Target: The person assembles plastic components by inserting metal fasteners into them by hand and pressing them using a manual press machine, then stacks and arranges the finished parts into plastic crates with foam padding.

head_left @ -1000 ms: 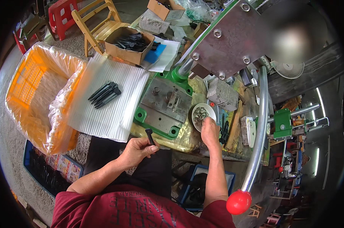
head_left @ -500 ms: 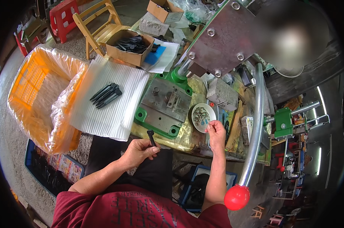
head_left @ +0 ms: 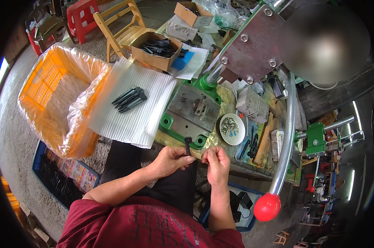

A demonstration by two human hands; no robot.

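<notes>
In your left hand (head_left: pixel 170 160), thumb and fingers grip one slim black part (head_left: pixel 187 145), a matte stick with a wider, blocky head. It sits above your lap, just off the bench's near edge; its head points far, its long axis running near to far. Your right hand (head_left: pixel 217 164), just right of it, has fingertips pinched together; you cannot tell whether they hold anything.

Beyond are one press bed (head_left: pixel 182 110) and, to its right, one white bowl (head_left: pixel 237 141) of small metal pieces (head_left: pixel 228 125), too many to count. Left, one white foam sheet (head_left: pixel 125 130) bears several overlapping black pieces (head_left: pixel 130 99). Farther off stand two cartons (head_left: pixel 154 60); far left, one orange crate (head_left: pixel 37 89).
</notes>
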